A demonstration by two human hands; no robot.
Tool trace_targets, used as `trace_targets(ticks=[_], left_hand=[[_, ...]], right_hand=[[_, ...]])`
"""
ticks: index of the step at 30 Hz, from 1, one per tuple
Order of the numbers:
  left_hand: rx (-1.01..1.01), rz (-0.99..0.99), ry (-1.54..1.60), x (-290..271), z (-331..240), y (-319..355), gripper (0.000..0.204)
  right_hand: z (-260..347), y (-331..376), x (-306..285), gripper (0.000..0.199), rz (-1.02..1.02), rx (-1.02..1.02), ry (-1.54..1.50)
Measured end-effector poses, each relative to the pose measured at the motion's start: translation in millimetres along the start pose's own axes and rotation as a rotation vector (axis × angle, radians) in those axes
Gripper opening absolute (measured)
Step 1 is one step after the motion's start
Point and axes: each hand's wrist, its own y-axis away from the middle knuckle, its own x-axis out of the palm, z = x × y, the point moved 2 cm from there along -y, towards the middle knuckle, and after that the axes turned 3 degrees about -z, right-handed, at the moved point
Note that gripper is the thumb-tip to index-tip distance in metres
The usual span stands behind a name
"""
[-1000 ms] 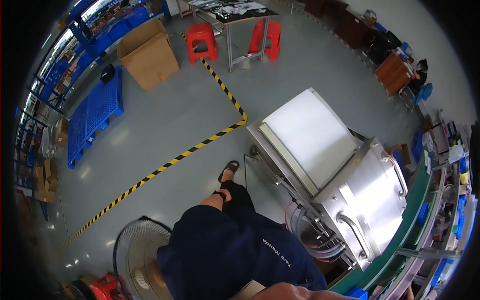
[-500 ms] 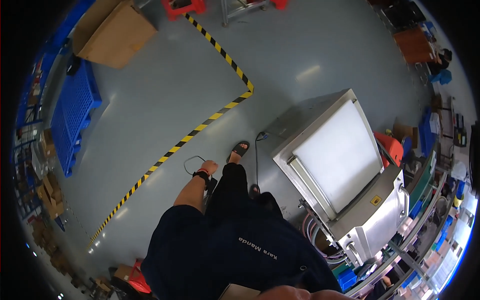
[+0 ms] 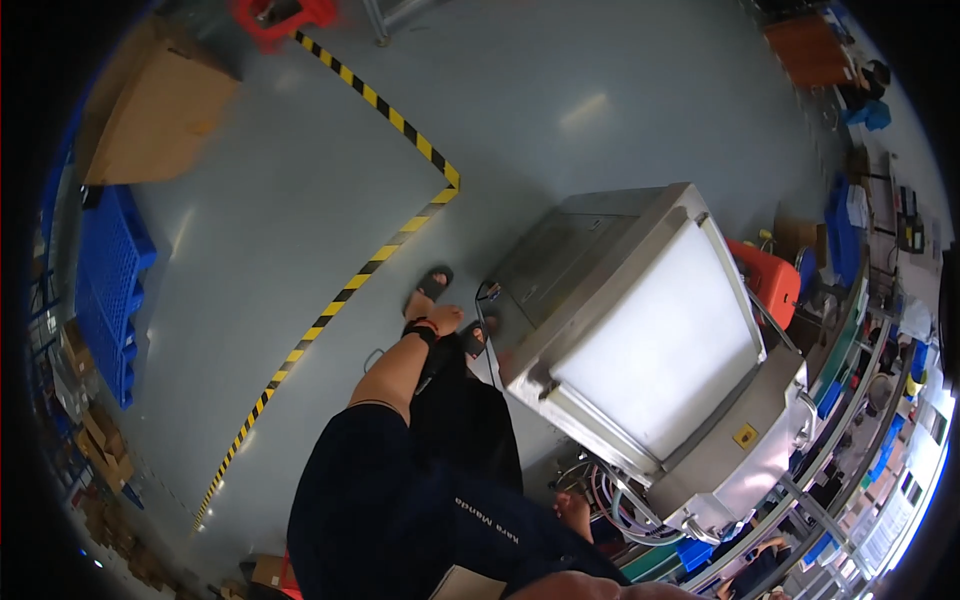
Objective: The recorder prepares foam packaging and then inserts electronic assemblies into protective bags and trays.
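I see the red stool (image 3: 285, 18) cut off by the top edge, and the box (image 3: 165, 115) is blurred. The shirt (image 3: 370, 490) hides the arm above the right hand (image 3: 573, 510); the machine's (image 3: 655, 345) yellow label (image 3: 745, 435) is too small to read.

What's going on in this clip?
A person in a dark shirt stands beside a metal machine with a flat white panel on it. The left hand hangs above the floor near the sandals, with no object visible in it. The right hand is close to the hoses below the machine; whether it touches or holds any is unclear. Yellow-and-black tape marks the floor to the left.
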Motion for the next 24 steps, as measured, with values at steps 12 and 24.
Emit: trace_targets(ticks=[12,24], left_hand=[[-0.55,0.09,0.826,110.7,1.0,-115.0,0.052],[-0.653,0.112,0.786,83.6,9.1,-98.3,0.046]], right_hand=[[29.1,123.9,103.4,0.024,0.273,0.351,-0.108],[132.3,87.5,87.7,0.017,0.217,0.541,-0.404]])
